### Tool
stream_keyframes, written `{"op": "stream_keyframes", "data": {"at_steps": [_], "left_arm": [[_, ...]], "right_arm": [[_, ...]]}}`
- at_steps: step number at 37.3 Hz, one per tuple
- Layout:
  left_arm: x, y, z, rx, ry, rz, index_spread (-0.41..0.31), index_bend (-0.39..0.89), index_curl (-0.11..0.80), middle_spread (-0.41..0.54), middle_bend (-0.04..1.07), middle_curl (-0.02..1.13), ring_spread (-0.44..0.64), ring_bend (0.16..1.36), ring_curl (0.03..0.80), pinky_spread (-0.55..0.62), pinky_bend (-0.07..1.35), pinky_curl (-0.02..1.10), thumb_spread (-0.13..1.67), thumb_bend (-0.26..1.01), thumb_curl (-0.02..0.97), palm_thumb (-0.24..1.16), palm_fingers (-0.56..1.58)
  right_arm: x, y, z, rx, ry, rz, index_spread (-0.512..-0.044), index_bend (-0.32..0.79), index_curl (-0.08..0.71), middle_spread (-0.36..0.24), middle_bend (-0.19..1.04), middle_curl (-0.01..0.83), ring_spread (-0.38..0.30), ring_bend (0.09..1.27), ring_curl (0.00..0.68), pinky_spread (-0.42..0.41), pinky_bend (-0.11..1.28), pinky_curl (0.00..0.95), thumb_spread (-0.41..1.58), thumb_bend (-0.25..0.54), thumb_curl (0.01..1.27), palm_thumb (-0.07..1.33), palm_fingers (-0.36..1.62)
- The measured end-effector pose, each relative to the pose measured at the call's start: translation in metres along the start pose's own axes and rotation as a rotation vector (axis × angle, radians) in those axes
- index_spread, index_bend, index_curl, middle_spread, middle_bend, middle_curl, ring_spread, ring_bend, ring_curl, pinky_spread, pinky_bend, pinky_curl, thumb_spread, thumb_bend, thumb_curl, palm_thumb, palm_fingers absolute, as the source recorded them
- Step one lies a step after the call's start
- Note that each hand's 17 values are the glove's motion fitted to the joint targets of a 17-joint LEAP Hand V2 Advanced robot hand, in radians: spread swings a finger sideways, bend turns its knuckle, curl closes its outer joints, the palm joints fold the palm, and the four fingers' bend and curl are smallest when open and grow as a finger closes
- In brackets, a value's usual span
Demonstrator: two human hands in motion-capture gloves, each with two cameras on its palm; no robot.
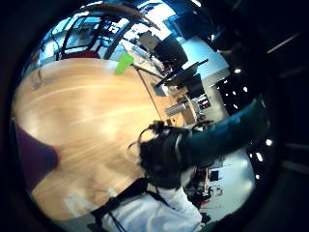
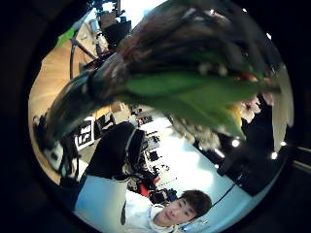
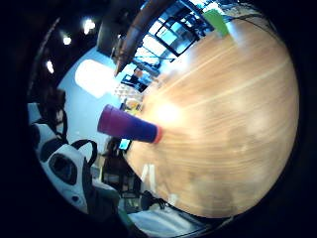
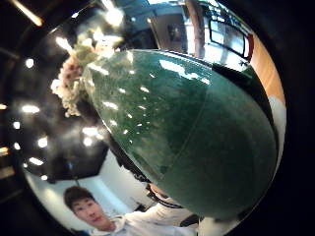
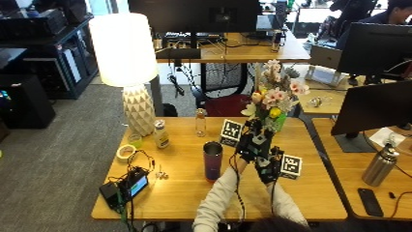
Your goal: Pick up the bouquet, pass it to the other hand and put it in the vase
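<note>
Wooden tabletop [image 5: 180,193] in an open office, grey carpet around it, further desks and dark monitors beyond at twelve and three o'clock. Standing near the tabletop's middle: a purple tumbler-like vase [image 5: 212,160] with a dark rim, upright, at about nine o'clock from the hands and just beside them. Behind it at twelve o'clock, a slim clear bottle [image 5: 201,123]; at ten o'clock, a small yellow-labelled bottle [image 5: 161,135], a roll of tape [image 5: 125,152] and a white lamp [image 5: 130,67] with a faceted base. At seven o'clock, a small black device [image 5: 128,187] with trailing cables. Two black-and-white marker cards, one [image 5: 230,132] at twelve o'clock from the vase's right side, the other [image 5: 291,166] at three o'clock from the hands.

Bouquet [image 5: 273,106] held upright above the tabletop, pink, white and yellow blooms on top, stems wrapped in a dark green sleeve, apart from the vase and not in it. Left hand [image 5: 248,147] and right hand [image 5: 269,166] both closed round the lower wrap, left higher, right just below and touching it; grip of each curled round the sleeve. Seen from the right palm, glossy green wrap [image 4: 187,132] filling most of the view. Seen from the left palm, leaves and stems [image 2: 194,92] close by.
</note>
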State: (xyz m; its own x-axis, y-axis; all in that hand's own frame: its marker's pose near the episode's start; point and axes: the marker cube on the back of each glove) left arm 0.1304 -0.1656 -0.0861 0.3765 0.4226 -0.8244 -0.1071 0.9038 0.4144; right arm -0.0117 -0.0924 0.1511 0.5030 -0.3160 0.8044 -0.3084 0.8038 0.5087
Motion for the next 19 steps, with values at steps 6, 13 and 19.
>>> {"op": "stream_keyframes", "data": {"at_steps": [6,13,19], "left_arm": [[0.011,0.01,0.007,0.085,0.0,-0.168,-0.077,0.17,0.336,-0.043,0.24,0.31,-0.08,0.62,0.296,-0.08,0.5,0.35,1.0,-0.01,0.324,0.41,0.94],[0.003,0.014,-0.006,0.289,-0.204,-0.11,-0.24,0.34,0.405,-0.251,0.53,0.43,-0.3,0.66,0.349,-0.33,0.48,0.38,0.9,0.04,0.398,0.6,1.54],[0.011,0.019,-0.016,0.341,-0.275,-0.062,-0.313,0.43,0.464,-0.314,0.64,0.5,-0.35,0.73,0.407,-0.39,0.51,0.4,0.63,0.06,0.505,0.75,1.51]], "right_arm": [[-0.001,0.02,0.024,-0.028,-0.049,0.032,-0.175,0.62,0.623,-0.131,0.92,0.659,-0.176,1.04,0.575,-0.228,0.78,0.521,1.0,-0.011,0.46,1.08,1.38],[-0.002,0.03,0.04,-0.056,-0.098,0.025,-0.175,0.62,0.632,-0.129,0.92,0.657,-0.176,1.04,0.574,-0.224,0.78,0.525,0.99,-0.015,0.48,1.08,1.38],[-0.004,0.038,0.051,-0.16,-0.083,0.008,-0.173,0.6,0.635,-0.127,0.92,0.651,-0.174,1.05,0.573,-0.231,0.77,0.521,0.97,-0.033,0.49,1.05,1.38]]}}
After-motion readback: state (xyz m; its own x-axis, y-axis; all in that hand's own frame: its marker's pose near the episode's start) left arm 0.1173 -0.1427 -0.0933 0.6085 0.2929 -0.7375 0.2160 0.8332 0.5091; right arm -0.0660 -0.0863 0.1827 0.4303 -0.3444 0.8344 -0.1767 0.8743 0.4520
